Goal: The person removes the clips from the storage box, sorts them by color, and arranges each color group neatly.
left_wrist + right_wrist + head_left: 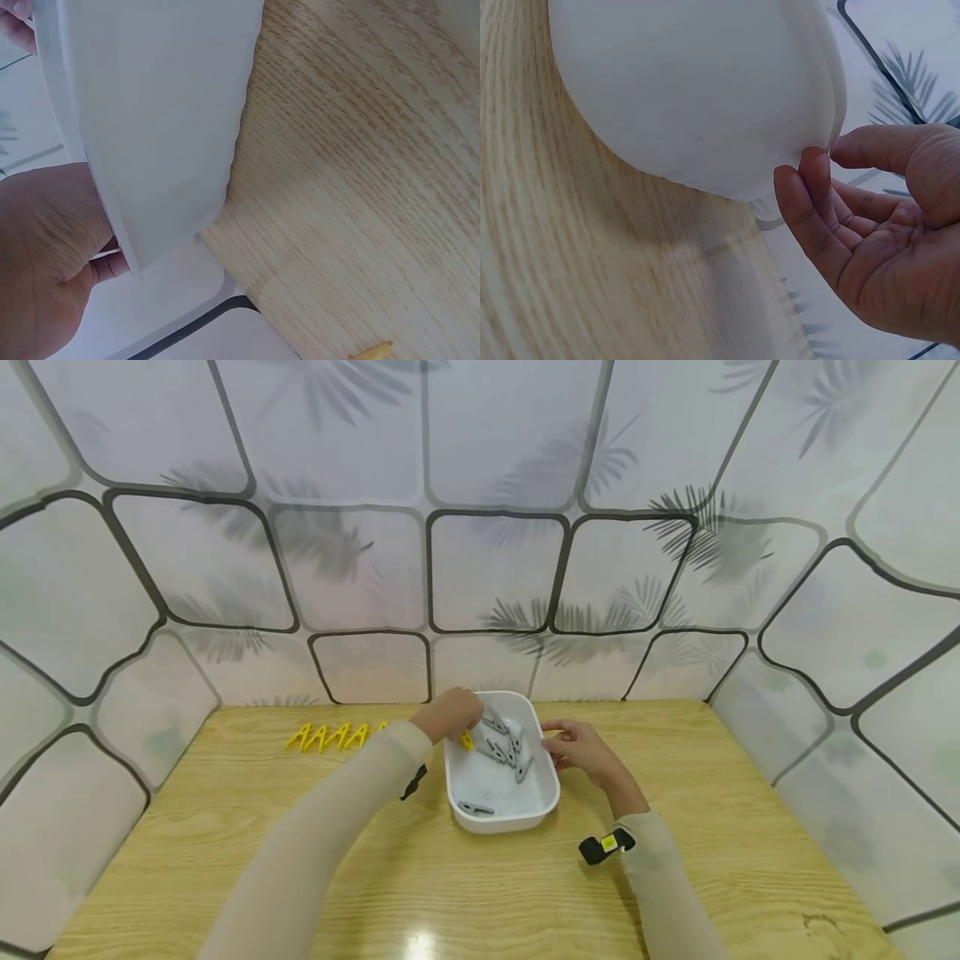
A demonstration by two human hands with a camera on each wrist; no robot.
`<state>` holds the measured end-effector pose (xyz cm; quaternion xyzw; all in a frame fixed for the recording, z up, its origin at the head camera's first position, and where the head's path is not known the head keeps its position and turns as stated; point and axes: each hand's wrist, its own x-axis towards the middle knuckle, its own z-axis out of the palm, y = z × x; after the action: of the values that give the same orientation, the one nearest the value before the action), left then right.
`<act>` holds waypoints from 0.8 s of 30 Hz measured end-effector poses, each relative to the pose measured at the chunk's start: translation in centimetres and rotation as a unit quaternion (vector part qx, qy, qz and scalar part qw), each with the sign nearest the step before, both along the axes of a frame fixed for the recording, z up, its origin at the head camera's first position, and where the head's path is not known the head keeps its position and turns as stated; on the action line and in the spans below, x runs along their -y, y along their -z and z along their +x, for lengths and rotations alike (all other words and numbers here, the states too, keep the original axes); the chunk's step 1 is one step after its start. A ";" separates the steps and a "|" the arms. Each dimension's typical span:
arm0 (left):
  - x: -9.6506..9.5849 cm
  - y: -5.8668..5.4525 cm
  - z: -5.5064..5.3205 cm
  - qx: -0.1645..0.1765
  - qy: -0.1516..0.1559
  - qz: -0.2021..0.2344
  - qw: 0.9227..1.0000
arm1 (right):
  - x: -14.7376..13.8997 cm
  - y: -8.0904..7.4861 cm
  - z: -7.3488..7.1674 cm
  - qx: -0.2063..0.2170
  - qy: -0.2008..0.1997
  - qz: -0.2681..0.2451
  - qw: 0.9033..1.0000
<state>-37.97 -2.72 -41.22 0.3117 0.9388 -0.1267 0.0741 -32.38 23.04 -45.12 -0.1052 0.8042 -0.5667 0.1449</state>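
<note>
A white plastic tub (504, 817) stands on the wooden table, with several grey clothespins (515, 746) lying inside. My left hand (452, 714) reaches over its left rim, fingers bent down into the tub. A yellow clothespin (467, 741) shows at those fingertips, partly covered by the hand. In the left wrist view the left hand (49, 247) overlaps the rim and its fingertips are mostly hidden behind the wall. On the other side my right hand (581, 748) pinches the tub's right rim. The right wrist view shows the right hand's (885, 225) thumb and fingers at the edge.
Several yellow clothespins (321, 737) stand in a row on the table left of the tub, the last partly behind the left sleeve. A patterned wall covering (367, 668) closes off the table's back and sides. One grey clothespin (475, 809) lies apart at the tub's near end.
</note>
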 end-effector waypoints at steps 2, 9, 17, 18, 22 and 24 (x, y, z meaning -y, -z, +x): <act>-0.1 0.0 -0.1 -0.004 0.004 -0.002 1.000 | 0.0 -0.1 0.1 0.000 0.000 -0.002 1.000; -0.2 0.1 -0.2 -0.004 0.003 0.002 1.000 | 0.0 -0.2 0.1 0.003 0.001 -0.001 1.000; 0.0 0.1 0.3 -0.026 0.008 0.000 1.000 | 0.1 -0.2 0.0 0.002 0.003 0.000 1.000; 0.0 0.1 0.3 -0.028 0.007 0.001 1.000 | 0.1 -0.2 0.0 0.002 0.003 0.001 1.000; 0.0 0.2 0.4 -0.026 0.004 0.003 1.000 | 0.2 -0.3 0.1 0.005 0.005 0.003 1.000; 0.1 0.3 0.4 -0.030 0.007 0.004 1.000 | 0.2 -0.3 0.1 0.006 0.005 0.005 1.000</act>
<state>-37.58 -2.83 -41.48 0.3149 0.9388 -0.1326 0.0434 -32.25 22.83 -44.82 -0.0975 0.8064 -0.5643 0.1477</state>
